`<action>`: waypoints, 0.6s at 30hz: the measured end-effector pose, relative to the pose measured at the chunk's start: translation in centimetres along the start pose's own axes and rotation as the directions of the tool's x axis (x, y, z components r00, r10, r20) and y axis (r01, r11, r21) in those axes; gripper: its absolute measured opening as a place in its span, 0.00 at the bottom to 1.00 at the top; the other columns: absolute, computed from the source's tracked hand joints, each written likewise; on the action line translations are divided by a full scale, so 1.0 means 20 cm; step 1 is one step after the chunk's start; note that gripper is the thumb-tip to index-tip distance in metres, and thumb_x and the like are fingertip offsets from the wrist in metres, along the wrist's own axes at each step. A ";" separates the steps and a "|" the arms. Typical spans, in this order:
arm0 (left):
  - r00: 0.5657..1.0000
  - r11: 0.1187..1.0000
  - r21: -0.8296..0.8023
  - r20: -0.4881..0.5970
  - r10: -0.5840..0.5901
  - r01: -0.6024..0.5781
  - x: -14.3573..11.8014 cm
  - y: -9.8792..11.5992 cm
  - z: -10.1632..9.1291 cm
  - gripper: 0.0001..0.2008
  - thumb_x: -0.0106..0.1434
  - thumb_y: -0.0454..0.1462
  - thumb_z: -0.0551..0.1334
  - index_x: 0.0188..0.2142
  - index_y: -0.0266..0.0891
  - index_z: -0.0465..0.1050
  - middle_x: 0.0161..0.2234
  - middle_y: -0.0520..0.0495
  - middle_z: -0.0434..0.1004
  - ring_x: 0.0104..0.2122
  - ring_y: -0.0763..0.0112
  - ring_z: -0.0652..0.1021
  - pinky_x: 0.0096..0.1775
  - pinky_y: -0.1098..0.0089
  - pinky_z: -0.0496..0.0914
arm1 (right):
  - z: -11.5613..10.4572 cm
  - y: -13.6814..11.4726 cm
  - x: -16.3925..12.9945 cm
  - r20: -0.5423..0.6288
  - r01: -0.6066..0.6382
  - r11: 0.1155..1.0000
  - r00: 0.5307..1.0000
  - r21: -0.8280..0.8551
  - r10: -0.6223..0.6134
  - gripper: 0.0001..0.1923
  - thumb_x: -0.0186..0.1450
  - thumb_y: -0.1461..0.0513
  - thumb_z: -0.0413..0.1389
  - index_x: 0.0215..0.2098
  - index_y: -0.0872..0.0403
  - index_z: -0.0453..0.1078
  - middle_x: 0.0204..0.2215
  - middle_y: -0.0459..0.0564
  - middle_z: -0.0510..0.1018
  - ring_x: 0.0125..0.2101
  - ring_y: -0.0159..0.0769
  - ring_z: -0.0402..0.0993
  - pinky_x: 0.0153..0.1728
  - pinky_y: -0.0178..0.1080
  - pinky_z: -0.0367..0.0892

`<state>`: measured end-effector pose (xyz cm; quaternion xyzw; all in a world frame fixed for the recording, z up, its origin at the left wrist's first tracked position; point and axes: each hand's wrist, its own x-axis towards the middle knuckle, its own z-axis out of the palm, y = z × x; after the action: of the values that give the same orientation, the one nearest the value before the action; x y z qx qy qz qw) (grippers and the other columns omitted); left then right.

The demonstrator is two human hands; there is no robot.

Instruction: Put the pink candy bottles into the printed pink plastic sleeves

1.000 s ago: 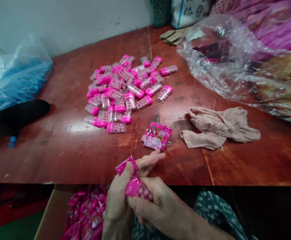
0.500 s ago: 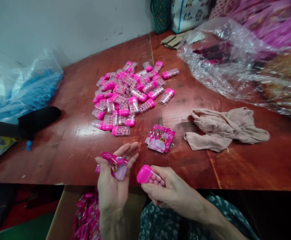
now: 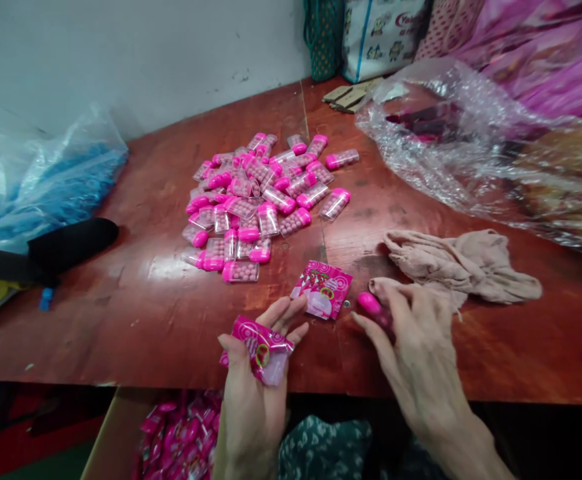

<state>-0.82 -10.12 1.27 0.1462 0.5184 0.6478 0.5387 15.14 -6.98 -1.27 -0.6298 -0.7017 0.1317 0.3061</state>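
Note:
My left hand [image 3: 261, 393], palm up above the table's front edge, pins a pink printed wrapper [image 3: 263, 350] under its thumb, with the other fingers extended. Beside the beige cloth, my right hand [image 3: 415, 340] is over a clear candy container [image 3: 371, 304] with a bright pink cap. Its thumb stands apart from the fingers, which hide most of the container. Between the hands and the pile, flat pink wrappers [image 3: 327, 290] lie in a small stack. Several similar containers of pink candy balls [image 3: 255, 200] are heaped farther back.
The beige cloth [image 3: 471, 267] lies crumpled at right, near clear plastic sheeting [image 3: 421, 147]. A bag with blue contents [image 3: 65, 193] and a black-covered object [image 3: 75, 247] are at left. Below the table edge, a box [image 3: 105, 427] holds pink packets [image 3: 181, 433].
My right hand has moved right and forward with the candy container, down beside the cloth, and its thumb has spread. My left hand has shifted right with the wrapper. The view has tilted slightly.

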 end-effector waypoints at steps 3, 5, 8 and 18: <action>0.999 1.000 -0.010 0.038 0.005 -0.005 -0.02 -0.04 0.03 0.35 0.60 0.57 0.42 0.43 0.34 0.75 0.46 0.33 0.75 0.50 0.53 0.71 0.47 0.57 0.68 | -0.02 -0.03 -0.01 -0.152 0.014 0.996 0.988 0.089 -0.001 0.20 0.63 0.56 0.53 0.50 0.60 0.65 0.43 0.61 0.67 0.45 0.50 0.61 0.47 0.52 0.57; 0.998 1.000 -0.010 0.054 0.012 -0.012 -0.03 -0.07 0.05 0.35 0.59 0.58 0.43 0.44 0.35 0.74 0.47 0.34 0.74 0.50 0.53 0.71 0.47 0.57 0.68 | -0.02 -0.10 -0.04 -0.051 0.041 0.921 0.998 0.389 -0.023 0.13 0.65 0.59 0.52 0.46 0.57 0.68 0.39 0.56 0.70 0.40 0.43 0.66 0.42 0.44 0.63; 0.999 1.000 -0.014 0.038 -0.020 0.021 -0.07 -0.12 0.07 0.34 0.57 0.59 0.46 0.46 0.38 0.74 0.50 0.36 0.72 0.51 0.53 0.70 0.47 0.59 0.68 | 0.01 -0.19 -0.06 0.277 -0.171 0.665 0.959 0.727 -0.057 0.08 0.64 0.60 0.53 0.40 0.55 0.69 0.32 0.49 0.72 0.31 0.34 0.69 0.31 0.35 0.66; 0.916 0.893 0.269 -0.077 0.395 -0.362 -0.05 -0.11 0.00 0.16 0.47 0.33 0.69 0.38 0.42 0.74 0.42 0.45 0.76 0.38 0.62 0.77 0.38 0.68 0.71 | 0.06 -0.18 -0.06 0.382 -0.318 0.590 0.924 0.742 0.018 0.06 0.62 0.65 0.55 0.27 0.55 0.70 0.24 0.46 0.72 0.26 0.32 0.68 0.27 0.33 0.63</action>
<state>0.71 -11.20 -0.27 0.2684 0.5910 0.6782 0.3446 11.53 -8.51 -0.55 -0.4606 -0.5473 0.5621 0.4151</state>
